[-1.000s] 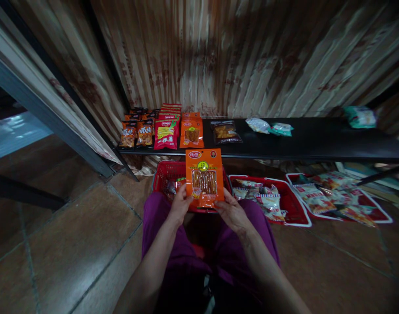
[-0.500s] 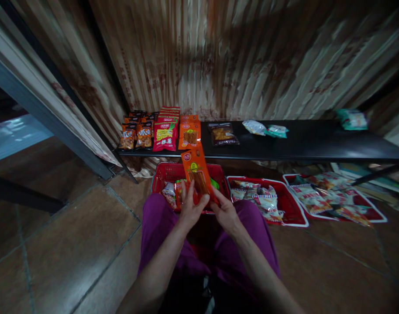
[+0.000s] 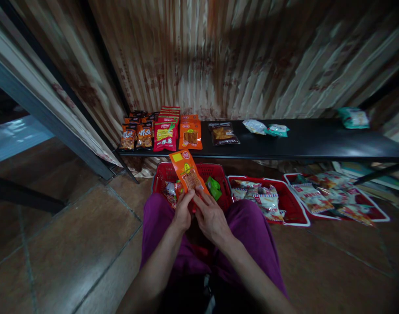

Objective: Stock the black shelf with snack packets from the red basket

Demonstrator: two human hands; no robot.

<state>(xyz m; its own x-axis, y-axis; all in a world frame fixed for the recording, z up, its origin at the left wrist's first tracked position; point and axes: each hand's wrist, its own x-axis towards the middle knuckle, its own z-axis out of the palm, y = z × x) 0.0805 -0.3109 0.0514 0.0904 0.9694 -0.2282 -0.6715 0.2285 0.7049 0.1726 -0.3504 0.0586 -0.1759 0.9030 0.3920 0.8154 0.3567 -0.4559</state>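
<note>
An orange snack packet [image 3: 190, 175] with a clear window is held over the near red basket [image 3: 158, 176], its top tilted to the left. My left hand [image 3: 183, 211] is closed on the packet's lower left edge. Fingers of my right hand [image 3: 212, 218] press on its lower right part. In the basket below lie a green packet [image 3: 214, 188] and other small bags [image 3: 169, 192], partly covered by the held packet. Similar orange packets [image 3: 190, 134] stand in a row on the black shelf [image 3: 261, 150], just beyond my hands.
Left on the shelf are red packets [image 3: 166, 135] and black-orange bags [image 3: 143, 135]. Toward the right lie a brown packet [image 3: 223, 134], a white bag [image 3: 254, 127] and teal bags [image 3: 353, 118]. Two more red baskets [image 3: 296, 209] with bags sit on the floor at right.
The orange packet has come lower and leans left, showing more of its front. My right hand has moved left across its lower part, closer to my left hand. The green packet shows more.
</note>
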